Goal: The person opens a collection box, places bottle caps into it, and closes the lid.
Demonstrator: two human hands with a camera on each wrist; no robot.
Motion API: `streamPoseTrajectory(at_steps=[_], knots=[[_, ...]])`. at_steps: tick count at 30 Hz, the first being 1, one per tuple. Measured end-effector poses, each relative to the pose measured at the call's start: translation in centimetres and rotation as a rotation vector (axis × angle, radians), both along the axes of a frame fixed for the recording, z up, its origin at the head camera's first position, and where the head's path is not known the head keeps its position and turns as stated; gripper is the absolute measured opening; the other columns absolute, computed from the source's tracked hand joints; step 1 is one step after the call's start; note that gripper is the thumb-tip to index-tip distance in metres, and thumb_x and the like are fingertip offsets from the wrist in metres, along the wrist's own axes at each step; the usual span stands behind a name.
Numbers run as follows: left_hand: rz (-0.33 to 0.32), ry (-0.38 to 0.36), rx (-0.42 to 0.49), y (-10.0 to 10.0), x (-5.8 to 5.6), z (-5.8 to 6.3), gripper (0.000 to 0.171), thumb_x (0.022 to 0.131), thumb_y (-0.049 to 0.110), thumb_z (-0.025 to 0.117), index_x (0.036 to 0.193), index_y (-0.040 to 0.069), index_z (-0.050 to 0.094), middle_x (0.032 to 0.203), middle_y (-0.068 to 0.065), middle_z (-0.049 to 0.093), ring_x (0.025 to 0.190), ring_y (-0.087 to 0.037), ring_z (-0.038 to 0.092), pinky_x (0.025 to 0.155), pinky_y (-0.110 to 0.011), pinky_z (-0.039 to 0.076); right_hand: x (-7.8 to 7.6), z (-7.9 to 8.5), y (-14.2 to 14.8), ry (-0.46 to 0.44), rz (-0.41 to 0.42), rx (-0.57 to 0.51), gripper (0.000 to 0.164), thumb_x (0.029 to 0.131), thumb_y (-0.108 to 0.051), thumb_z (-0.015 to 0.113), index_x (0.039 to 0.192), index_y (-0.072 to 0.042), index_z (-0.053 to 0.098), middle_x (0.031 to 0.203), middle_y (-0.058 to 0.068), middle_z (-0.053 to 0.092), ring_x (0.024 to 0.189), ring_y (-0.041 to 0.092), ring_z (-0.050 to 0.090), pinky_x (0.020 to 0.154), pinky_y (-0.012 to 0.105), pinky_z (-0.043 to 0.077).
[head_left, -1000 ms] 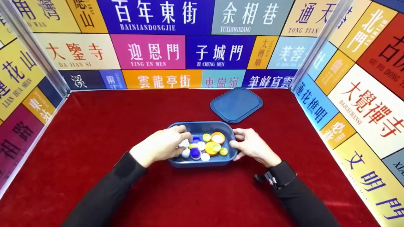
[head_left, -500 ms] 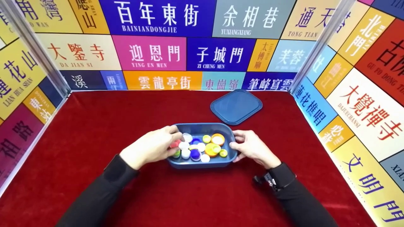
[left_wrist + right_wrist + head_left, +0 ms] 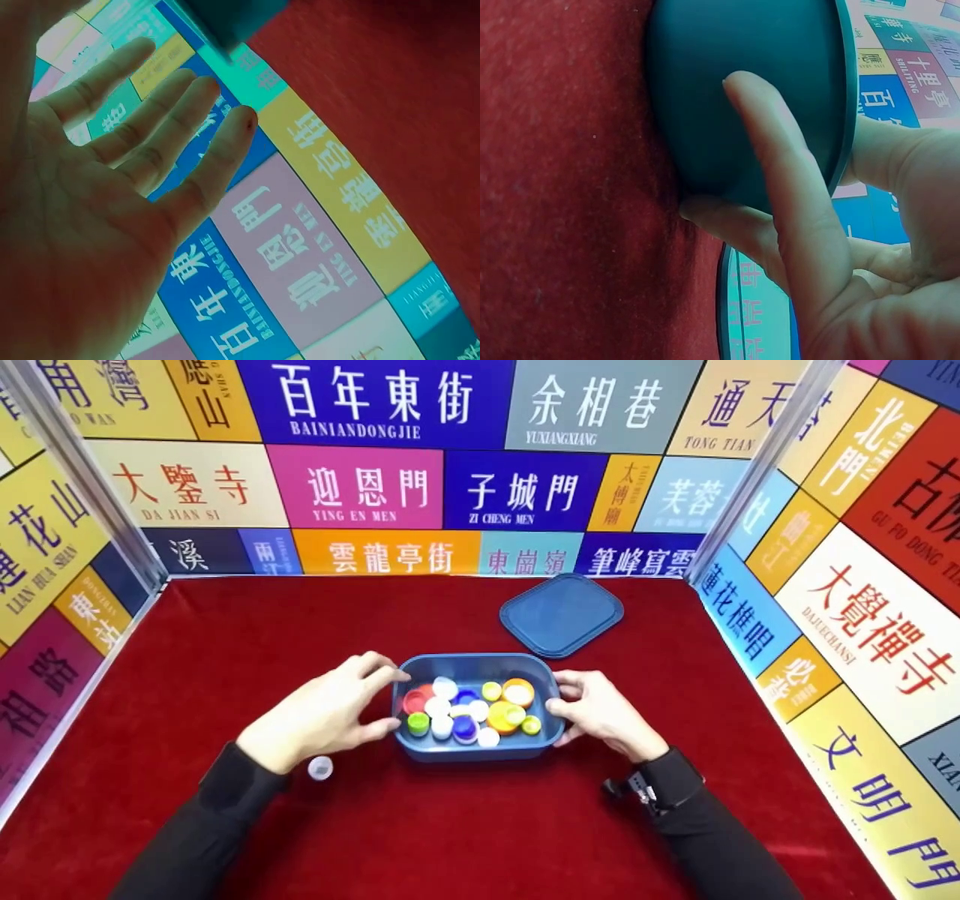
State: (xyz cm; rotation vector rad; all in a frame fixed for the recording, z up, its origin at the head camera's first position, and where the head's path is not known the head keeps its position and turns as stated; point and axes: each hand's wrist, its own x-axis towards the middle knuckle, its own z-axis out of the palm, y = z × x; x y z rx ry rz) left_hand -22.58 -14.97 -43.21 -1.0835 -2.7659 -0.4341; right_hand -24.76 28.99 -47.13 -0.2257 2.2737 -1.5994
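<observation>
A blue rectangular plastic box (image 3: 480, 748) stands on the red cloth, holding several bottle caps in white, blue, orange, yellow, red and green. My left hand (image 3: 322, 709) is at the box's left end, thumb and fingertips right at the rim. The left wrist view has that hand's fingers (image 3: 225, 154) extended with nothing in them. At the opposite end, my right hand (image 3: 600, 709) grips the box, its thumb over the rim; fingers (image 3: 780, 142) press along the outer wall in the right wrist view. A small whitish cap (image 3: 320, 768) lies on the cloth below the left wrist.
Behind the box, to the right, a blue lid (image 3: 562, 615) lies flat on the red cloth (image 3: 480, 832). Panels printed with large characters (image 3: 352, 484) wall in the back and both sides, with metal posts (image 3: 765, 472) at the corners.
My left hand has drawn leftward out of the box to its left end, uncovering red and green caps. The whitish cap on the cloth has come into view. My right hand keeps its hold.
</observation>
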Motion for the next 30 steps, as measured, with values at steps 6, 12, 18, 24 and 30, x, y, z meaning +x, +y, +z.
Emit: streamPoseTrajectory(at_steps=[6, 12, 18, 24, 30], knots=[[0.025, -0.037, 0.017, -2.3, 0.6, -0.7, 0.076, 0.100, 0.045, 0.091, 0.163, 0.014, 0.063, 0.156, -0.014, 0.065, 0.139, -0.034, 0.068, 0.115, -0.053, 0.067, 0.0, 0.0, 0.1, 0.000, -0.002, -0.001, 0.059, 0.108, -0.001, 0.071, 0.165, 0.004, 0.059, 0.150, 0.031, 0.075, 0.099, 0.036, 0.088, 0.070, 0.048, 0.075], [0.054, -0.074, 0.012, -4.4, 1.5, -1.5, 0.077, 0.097, 0.042, 0.095, 0.162, 0.014, 0.066, 0.158, -0.015, 0.064, 0.144, -0.035, 0.067, 0.115, -0.054, 0.067, 0.0, -0.1, 0.1, 0.000, -0.002, -0.005, 0.058, 0.107, -0.001, 0.072, 0.164, 0.004, 0.060, 0.149, 0.031, 0.075, 0.098, 0.036, 0.088, 0.070, 0.049, 0.074], [0.080, -0.143, -0.018, -6.1, 2.5, -2.5, 0.067, 0.093, 0.037, 0.096, 0.152, 0.016, 0.075, 0.156, -0.016, 0.067, 0.141, -0.037, 0.068, 0.113, -0.056, 0.067, 0.0, -0.1, 0.0, -0.002, -0.007, -0.003, 0.058, 0.107, 0.000, 0.072, 0.163, 0.004, 0.060, 0.149, 0.031, 0.075, 0.099, 0.036, 0.088, 0.070, 0.049, 0.074], [0.095, -0.186, -0.038, -7.6, 3.4, -3.3, 0.055, 0.091, 0.028, 0.093, 0.144, 0.018, 0.080, 0.151, -0.015, 0.070, 0.139, -0.037, 0.070, 0.113, -0.058, 0.065, 0.0, -0.1, -0.1, -0.004, -0.005, -0.017, 0.058, 0.107, 0.001, 0.071, 0.164, 0.005, 0.059, 0.148, 0.032, 0.075, 0.097, 0.037, 0.088, 0.069, 0.049, 0.074], [0.075, -0.203, -0.036, -8.7, 3.8, -3.8, 0.047, 0.088, 0.019, 0.097, 0.133, 0.021, 0.085, 0.141, -0.009, 0.074, 0.129, -0.032, 0.073, 0.110, -0.055, 0.066, 0.0, -0.2, 0.0, 0.004, -0.002, -0.006, 0.058, 0.107, 0.001, 0.071, 0.163, 0.004, 0.060, 0.150, 0.030, 0.075, 0.100, 0.038, 0.088, 0.070, 0.050, 0.075]])
